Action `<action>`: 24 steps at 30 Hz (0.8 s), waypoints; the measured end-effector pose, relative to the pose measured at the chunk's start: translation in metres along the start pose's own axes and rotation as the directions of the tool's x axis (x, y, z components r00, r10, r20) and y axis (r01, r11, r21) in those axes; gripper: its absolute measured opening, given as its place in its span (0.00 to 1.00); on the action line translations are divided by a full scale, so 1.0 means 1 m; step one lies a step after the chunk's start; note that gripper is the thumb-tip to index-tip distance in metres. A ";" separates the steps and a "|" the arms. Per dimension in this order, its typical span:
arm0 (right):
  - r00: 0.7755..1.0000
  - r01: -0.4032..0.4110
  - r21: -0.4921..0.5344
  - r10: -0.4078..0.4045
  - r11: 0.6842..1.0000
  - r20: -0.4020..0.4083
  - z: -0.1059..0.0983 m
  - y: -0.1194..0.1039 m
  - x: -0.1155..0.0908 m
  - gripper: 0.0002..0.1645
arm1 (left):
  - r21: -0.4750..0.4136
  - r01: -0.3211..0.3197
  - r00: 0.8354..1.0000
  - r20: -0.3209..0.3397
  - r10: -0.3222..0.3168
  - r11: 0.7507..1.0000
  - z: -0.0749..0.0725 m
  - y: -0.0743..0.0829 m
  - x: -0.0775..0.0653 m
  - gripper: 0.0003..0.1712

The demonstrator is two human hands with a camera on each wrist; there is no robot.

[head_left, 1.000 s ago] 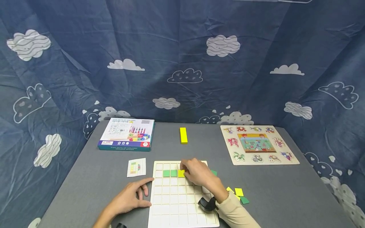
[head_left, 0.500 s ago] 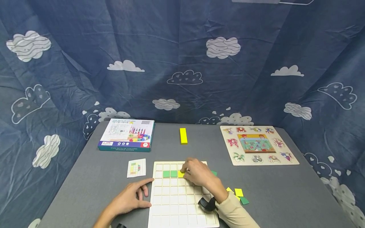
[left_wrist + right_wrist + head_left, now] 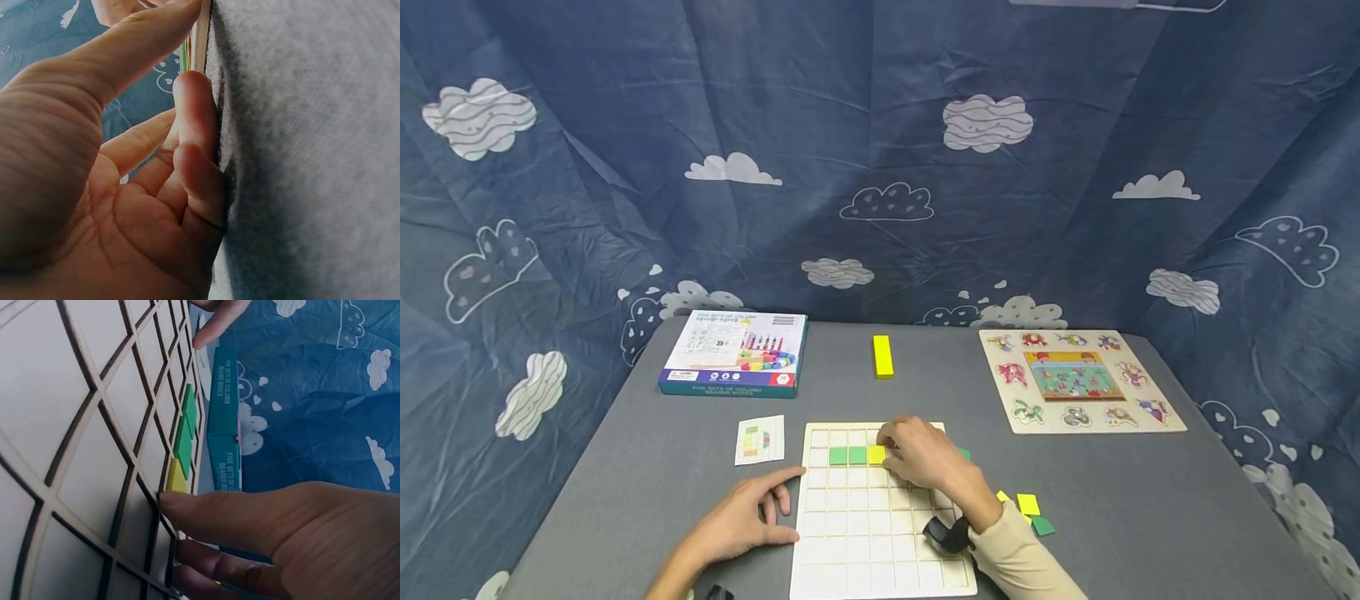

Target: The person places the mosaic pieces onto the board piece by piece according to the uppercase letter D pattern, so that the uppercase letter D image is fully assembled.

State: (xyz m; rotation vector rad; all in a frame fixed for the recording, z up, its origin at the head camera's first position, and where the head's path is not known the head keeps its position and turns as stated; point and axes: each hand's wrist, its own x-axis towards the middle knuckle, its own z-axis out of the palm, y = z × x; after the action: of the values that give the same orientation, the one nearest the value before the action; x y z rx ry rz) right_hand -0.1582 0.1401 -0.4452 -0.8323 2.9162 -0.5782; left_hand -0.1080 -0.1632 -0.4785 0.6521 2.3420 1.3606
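The pale gridded board [image 3: 858,525] lies flat in front of me. Two green square tiles [image 3: 847,456] sit side by side in its second row from the top, with a yellow square tile [image 3: 876,455] directly to their right. My right hand [image 3: 921,454] pinches that yellow tile at its right side; in the right wrist view the thumb [image 3: 181,505] meets the tile's edge, and the hand hides part of it. My left hand [image 3: 741,517] rests on the table, its index fingertip and thumb tip touching the board's left edge, other fingers loosely curled.
Loose yellow and green tiles [image 3: 1028,505] lie right of the board, with another green tile [image 3: 963,454] partly behind my right hand. A pattern card [image 3: 759,440], a boxed set [image 3: 733,354], a yellow block [image 3: 883,357] and an animal puzzle board [image 3: 1082,381] stand farther back.
Almost nothing differs. My right hand stays at the yellow tile with at most a slight shift of its fingers, and my left hand keeps its place at the board's edge.
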 end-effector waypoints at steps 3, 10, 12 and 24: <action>1.000 0.010 0.001 -0.010 1.000 -0.001 -0.003 0.001 0.000 0.12 | 0.007 -0.007 1.000 -0.006 0.007 1.000 0.000 0.000 0.001 0.45; 1.000 -0.010 0.008 0.010 1.000 0.011 -0.010 0.004 -0.007 0.16 | 0.009 -0.012 1.000 -0.006 0.012 1.000 0.000 -0.002 -0.001 0.44; 1.000 -0.026 0.016 0.026 1.000 0.015 -0.012 0.006 -0.010 0.17 | 0.008 -0.013 1.000 -0.006 0.013 1.000 -0.001 -0.002 -0.001 0.44; 0.998 -0.056 0.079 0.053 0.995 0.034 -0.029 0.032 -0.038 0.16 | 0.010 -0.001 1.000 -0.008 0.001 1.000 0.000 -0.001 0.000 0.45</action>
State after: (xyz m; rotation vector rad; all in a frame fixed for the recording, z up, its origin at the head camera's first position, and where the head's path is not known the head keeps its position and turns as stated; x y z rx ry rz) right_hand -0.1458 0.1951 -0.4316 -0.7430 2.8559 -0.6656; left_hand -0.1076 -0.1633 -0.4791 0.6520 2.3563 1.3558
